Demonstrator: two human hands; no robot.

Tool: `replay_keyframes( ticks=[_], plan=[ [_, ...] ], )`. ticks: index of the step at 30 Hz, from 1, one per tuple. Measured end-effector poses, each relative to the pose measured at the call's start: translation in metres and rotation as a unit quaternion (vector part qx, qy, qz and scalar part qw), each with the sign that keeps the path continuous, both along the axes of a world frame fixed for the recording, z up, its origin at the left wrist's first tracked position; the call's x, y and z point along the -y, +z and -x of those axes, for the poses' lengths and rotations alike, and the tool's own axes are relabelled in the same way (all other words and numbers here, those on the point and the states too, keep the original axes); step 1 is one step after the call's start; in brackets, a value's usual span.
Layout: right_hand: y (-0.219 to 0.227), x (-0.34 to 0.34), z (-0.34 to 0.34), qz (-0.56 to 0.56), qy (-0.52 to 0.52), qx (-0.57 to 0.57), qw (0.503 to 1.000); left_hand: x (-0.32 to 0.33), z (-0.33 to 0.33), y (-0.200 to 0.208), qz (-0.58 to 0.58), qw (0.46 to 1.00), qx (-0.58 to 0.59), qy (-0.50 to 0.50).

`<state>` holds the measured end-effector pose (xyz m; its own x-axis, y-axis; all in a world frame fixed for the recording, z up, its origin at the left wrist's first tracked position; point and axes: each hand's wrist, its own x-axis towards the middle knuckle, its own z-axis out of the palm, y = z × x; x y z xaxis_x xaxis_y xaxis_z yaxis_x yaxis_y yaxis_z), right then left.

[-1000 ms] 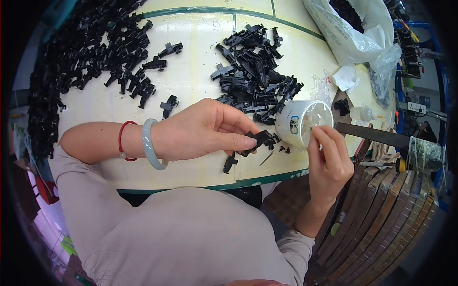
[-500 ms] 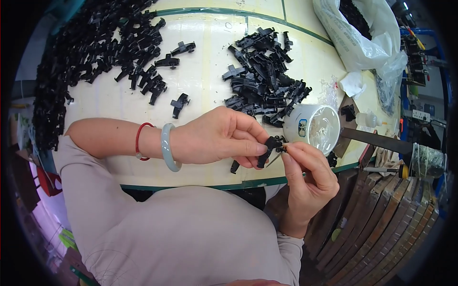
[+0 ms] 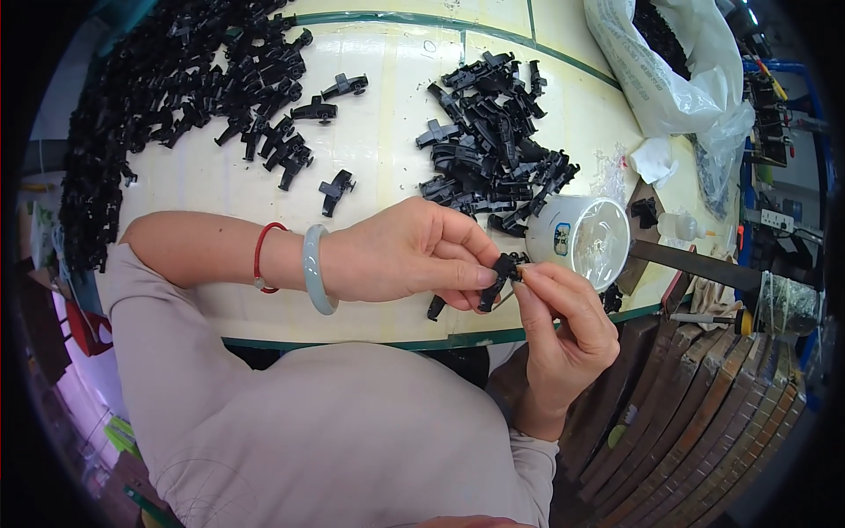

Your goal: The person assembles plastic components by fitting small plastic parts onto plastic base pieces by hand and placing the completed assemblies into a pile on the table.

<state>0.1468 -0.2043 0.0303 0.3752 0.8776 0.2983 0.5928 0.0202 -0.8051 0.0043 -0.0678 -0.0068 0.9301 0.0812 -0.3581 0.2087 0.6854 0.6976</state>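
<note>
Between the thumb and fingers of my left hand [image 3: 414,255] is a small black plastic part [image 3: 500,280], held just above the table's near edge. My right hand [image 3: 568,321] is closed in a pinch at the part's right end, its thumb and index fingertips against it. A thin metal rod [image 3: 504,300] slants down and left beside the part; I cannot tell which hand grips it. Whatever small thing sits in the right fingertips is hidden. Another black part [image 3: 436,307] lies on the table just below my left fingers.
Similar parts form a heap [image 3: 493,132] beyond my hands and a larger one [image 3: 202,79] at far left. Right of my hands stands a white tub [image 3: 547,233] with clear plastic inside. A metal bar [image 3: 695,262], crumpled tissue [image 3: 653,160] and a big plastic bag [image 3: 651,79] are farther right.
My right hand has shifted slightly left, closer in on the black part. The left hand keeps its hold, and the whole view has moved a little.
</note>
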Motion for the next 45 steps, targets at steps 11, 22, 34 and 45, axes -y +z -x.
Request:
replay_keyframes(
  ticks=[11,22,34,45],
  plan=[
    [0.005,-0.001,0.002,0.025,0.002,0.025,0.999,0.003,0.002,0.002,-0.082,0.996,0.021,0.043],
    [-0.011,-0.001,0.008,-0.001,-0.012,0.017,1.000,0.001,0.004,0.005,-0.153,0.985,0.026,0.076],
    [-0.008,0.053,-0.021,0.074,-0.190,0.142,0.969,-0.026,0.070,0.010,-0.664,0.718,-0.191,0.091],
    [-0.061,0.038,0.004,0.100,-0.148,0.235,0.956,0.028,0.019,-0.001,-0.731,0.681,0.042,-0.021]
  ],
)
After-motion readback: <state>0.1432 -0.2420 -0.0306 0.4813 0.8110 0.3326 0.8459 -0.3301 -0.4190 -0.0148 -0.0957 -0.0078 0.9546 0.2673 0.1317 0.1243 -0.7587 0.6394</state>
